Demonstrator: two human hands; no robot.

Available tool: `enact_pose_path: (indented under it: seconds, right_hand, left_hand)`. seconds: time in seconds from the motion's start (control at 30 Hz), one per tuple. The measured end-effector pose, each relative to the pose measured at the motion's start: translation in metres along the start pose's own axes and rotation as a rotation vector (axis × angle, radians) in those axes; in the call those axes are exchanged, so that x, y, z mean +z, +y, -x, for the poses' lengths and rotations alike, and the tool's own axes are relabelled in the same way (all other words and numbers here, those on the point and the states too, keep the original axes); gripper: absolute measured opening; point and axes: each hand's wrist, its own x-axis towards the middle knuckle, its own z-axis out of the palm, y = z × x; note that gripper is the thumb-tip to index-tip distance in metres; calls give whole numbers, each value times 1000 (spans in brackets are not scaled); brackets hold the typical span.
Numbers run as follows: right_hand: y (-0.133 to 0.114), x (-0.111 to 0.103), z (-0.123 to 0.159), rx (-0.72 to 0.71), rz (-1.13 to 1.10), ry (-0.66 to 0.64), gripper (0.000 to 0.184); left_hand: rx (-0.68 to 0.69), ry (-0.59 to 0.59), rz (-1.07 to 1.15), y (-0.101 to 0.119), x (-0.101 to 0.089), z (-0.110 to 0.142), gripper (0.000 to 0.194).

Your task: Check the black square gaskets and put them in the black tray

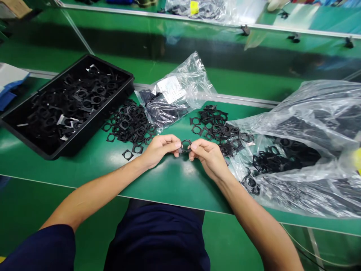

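Between my two hands is a small black plastic ring-shaped part (185,143) with a round opening, held just above the green table (172,180). My left hand (161,149) pinches its left side between thumb and fingers. On the other side, my right hand (208,155) grips the right edge the same way. Whether it is one piece or two fitted together, I cannot tell. A heap of black square frames with round holes (131,124) lies left of my hands. Another heap of similar black parts (214,124) spreads behind and beside my right hand.
A black tray (84,131) full of black parts, some with white strips, stands at the left. Behind my hands lies a clear labelled bag (191,82) of parts. A large open plastic bag (304,188) spilling parts covers the right. A metal-edged shelf (197,20) runs along the back.
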Motion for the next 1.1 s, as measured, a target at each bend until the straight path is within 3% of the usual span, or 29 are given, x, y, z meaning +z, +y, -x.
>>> enact_pose_path:
  seconds: [0.27, 0.47, 0.73, 1.1]
  right_hand:
    - [0, 0, 0, -44, -34, 64, 32]
    - [-3, 1, 1, -45, -23, 68, 32]
    - [-5, 1, 3, -54, -44, 29, 30]
    - [-4, 3, 7, -118, 40, -25, 32]
  left_hand:
    - [217, 107, -156, -6, 1, 1, 35]
    - [327, 116, -273, -9, 1, 5, 24]
    - [377, 125, -340, -12, -1, 5, 16]
    - [318, 114, -349, -13, -1, 4, 14]
